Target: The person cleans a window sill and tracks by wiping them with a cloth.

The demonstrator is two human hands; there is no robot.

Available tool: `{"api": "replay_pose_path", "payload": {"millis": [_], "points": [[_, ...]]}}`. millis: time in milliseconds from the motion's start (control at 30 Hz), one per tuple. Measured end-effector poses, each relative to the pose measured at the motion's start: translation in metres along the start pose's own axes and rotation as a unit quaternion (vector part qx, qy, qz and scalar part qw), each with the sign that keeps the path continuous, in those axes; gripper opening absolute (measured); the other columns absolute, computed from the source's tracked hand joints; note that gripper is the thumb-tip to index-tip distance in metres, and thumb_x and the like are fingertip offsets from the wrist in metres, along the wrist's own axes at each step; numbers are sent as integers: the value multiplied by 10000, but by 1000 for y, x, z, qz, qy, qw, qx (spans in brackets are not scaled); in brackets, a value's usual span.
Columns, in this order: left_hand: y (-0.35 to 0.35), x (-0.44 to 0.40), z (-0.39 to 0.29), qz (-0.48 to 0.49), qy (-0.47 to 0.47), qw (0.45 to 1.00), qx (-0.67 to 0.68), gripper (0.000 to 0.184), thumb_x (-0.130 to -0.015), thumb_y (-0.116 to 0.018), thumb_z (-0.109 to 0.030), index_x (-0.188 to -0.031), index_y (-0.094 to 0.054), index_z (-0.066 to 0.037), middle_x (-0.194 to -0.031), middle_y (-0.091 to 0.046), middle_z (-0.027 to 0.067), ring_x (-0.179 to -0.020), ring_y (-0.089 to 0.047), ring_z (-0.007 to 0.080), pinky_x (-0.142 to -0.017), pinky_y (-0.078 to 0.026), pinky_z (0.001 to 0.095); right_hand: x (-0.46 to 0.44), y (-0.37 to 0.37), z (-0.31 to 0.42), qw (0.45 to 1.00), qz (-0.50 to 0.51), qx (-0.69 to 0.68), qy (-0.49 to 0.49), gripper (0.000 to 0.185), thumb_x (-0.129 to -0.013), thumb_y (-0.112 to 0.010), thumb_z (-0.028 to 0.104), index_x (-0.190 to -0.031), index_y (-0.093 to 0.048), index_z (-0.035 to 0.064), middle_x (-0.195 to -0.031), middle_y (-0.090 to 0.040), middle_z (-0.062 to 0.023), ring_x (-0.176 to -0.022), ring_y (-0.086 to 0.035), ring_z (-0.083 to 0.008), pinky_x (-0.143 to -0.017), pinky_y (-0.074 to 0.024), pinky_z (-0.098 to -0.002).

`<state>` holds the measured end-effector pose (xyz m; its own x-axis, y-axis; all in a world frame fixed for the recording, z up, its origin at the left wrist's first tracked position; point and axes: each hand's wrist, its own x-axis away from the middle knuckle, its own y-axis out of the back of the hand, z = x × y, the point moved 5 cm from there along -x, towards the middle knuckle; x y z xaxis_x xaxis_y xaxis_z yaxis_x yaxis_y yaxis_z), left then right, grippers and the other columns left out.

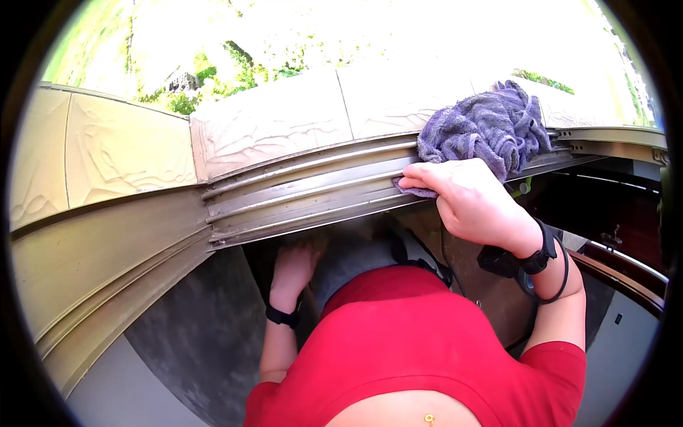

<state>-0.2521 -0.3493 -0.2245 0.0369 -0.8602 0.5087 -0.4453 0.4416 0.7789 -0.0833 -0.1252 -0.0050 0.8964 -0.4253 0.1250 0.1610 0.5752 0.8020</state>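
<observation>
A bunched purple-grey cloth lies over the metal window track, right of centre. My right hand is closed on the cloth's lower part, and a corner of it pokes out under my fingertips against the rails. The rest of the cloth rises in folds beyond my knuckles. Below the track, near my lap, my left hand hangs down in shadow. Its fingers are too dark to read, and anything in it is hidden.
Beyond the track runs a pale tiled ledge, with bright greenery past it. A metal frame stands at the left. Dark brown furniture is at the right.
</observation>
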Motion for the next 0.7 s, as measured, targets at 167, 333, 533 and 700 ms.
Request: {"api": "replay_pose_path", "payload": {"millis": [167, 333, 533, 700], "points": [[-7, -2, 1, 9, -5, 1000, -26, 404, -891, -604, -275, -1214, -593, -33, -1129, -639, 182, -1044, -612, 343, -900, -480, 453, -13, -12, 13, 998, 9, -23, 55, 393, -720, -516, -117, -1101, -564, -32, -1020, -699, -140, -955, -676, -309, -826, -549, -360], [-7, -4, 2, -11, -25, 999, -35, 421, -880, -615, -268, -1229, -587, -33, -1152, -633, 192, -1071, -603, 342, -933, -468, 461, -40, -33, 45, 991, 10, -24, 130, 377, -726, -570, -69, -1101, -540, -41, -883, -660, -167, -848, -657, -326, -728, -537, -373], [-9, -6, 4, -22, -14, 1000, -4, 441, -858, -635, -254, -1237, -586, -34, -1166, -627, 201, -1078, -601, 343, -937, -472, 466, -34, -25, 37, 996, 47, 27, 69, 305, -725, -569, -51, -1028, -570, -13, -864, -679, -153, -799, -673, -322, -685, -549, -381], [-9, -6, 3, -58, -25, 997, -32, 451, -862, -630, -270, -1253, -579, -51, -1131, -650, 180, -1042, -623, 339, -902, -497, 466, -24, -3, 14, 995, -9, -62, 74, 384, -728, -565, -96, -1093, -611, 15, -975, -683, -133, -870, -666, -322, -773, -538, -378]]}}
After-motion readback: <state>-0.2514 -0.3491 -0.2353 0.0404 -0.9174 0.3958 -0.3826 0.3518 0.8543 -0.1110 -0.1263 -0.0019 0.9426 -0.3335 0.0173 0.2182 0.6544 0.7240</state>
